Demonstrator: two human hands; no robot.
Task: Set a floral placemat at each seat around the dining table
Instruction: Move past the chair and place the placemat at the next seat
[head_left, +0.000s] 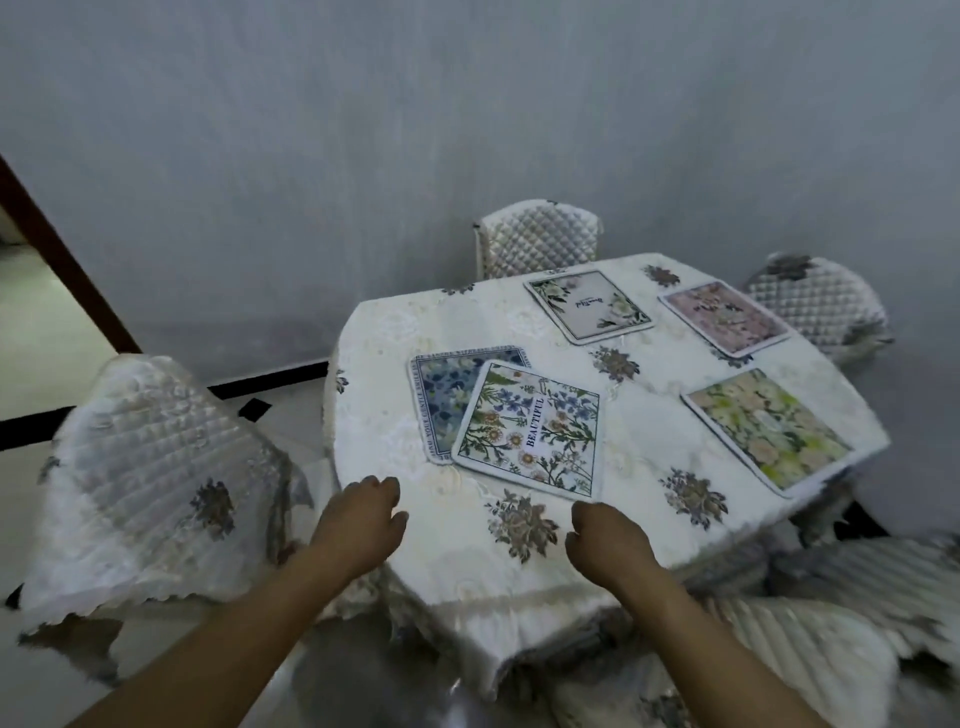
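Note:
Several floral placemats lie on the cloth-covered dining table (395, 332). A white mat reading BEAUTIFUL (532, 428) overlaps a blue floral mat (441, 395) near the left edge. A pale mat with white flowers (587, 306) lies at the far side, a pink mat (724, 317) at the far right, and a green-yellow mat (769, 431) at the right edge. My left hand (363, 514) hovers over the table's near left edge with fingers loosely curled, holding nothing. My right hand (605, 535) hovers just below the BEAUTIFUL mat's near corner, fingers loosely curled and empty.
Quilted chair covers ring the table: one at the left (150, 478), one at the far side (540, 236), one at the far right (821, 304), and one at the near right (831, 613). A grey wall stands behind. A dark door frame (62, 244) is at the left.

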